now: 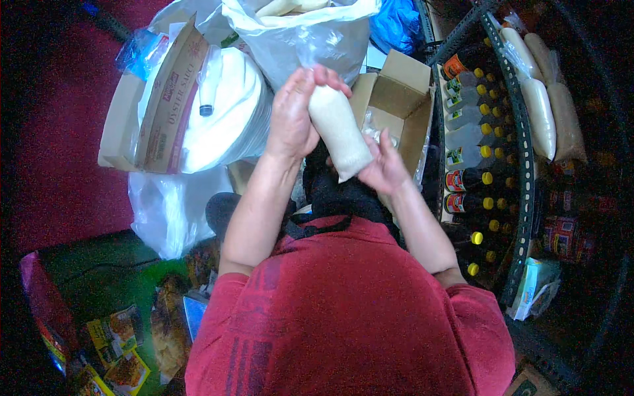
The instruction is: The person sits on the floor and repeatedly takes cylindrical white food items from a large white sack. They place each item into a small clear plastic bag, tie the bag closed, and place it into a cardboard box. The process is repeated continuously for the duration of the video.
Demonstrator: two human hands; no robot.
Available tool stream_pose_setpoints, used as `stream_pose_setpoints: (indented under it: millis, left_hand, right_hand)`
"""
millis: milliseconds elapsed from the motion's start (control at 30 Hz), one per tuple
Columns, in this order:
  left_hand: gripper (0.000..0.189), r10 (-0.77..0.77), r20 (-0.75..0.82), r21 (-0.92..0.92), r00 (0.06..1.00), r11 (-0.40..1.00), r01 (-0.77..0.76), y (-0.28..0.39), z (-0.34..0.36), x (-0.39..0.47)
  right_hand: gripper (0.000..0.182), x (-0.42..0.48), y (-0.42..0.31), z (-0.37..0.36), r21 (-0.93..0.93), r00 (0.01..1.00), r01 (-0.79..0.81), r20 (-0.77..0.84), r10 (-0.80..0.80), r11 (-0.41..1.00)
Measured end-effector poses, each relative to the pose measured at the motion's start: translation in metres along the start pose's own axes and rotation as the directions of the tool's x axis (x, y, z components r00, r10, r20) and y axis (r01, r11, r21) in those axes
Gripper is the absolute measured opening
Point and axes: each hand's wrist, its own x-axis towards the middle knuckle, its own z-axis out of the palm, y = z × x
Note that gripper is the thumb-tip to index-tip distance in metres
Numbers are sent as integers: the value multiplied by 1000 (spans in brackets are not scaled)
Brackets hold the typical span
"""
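Between my two hands is a long clear plastic bag (341,129) packed with a pale, grainy filling. My left hand (297,111) grips it at the gathered upper end, where loose clear plastic sticks up past the fingers. Against the lower right side of the bag rests my right hand (385,163), palm inward, thumb raised and fingers partly hidden behind it. The bag tilts, its lower corner pointing down above my lap. Just beyond stands a large white sack (302,44) with its mouth spread and pale contents showing inside.
An open cardboard box (418,106) holds some clear plastic at right. Left, an oyster sauce carton (168,106) leans by a round white bundle (233,109) with a clear tube (208,89) on top. Bottles with yellow caps (465,133) line a metal rack (522,178). Filled bags (540,116) hang beyond.
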Motion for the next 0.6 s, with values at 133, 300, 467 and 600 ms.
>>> stream_pose_setpoints:
  millis: [133, 300, 467, 600]
  left_hand:
    - [22, 32, -115, -115, 993, 992, -45, 2, -8, 3]
    - [22, 155, -208, 37, 966, 988, -151, -4, -7, 2]
    - [20, 201, -280, 313, 939, 943, -108, 5, -8, 0]
    - [19, 121, -263, -8, 957, 992, -128, 8, -5, -3]
  right_hand:
    - [82, -1, 11, 34, 49, 967, 76, 239, -85, 996]
    - [71, 5, 17, 37, -194, 976, 215, 31, -213, 957]
    - [63, 1, 23, 44, -638, 821, 459, 37, -570, 619]
    - [63, -7, 12, 46, -572, 861, 473, 136, -491, 670]
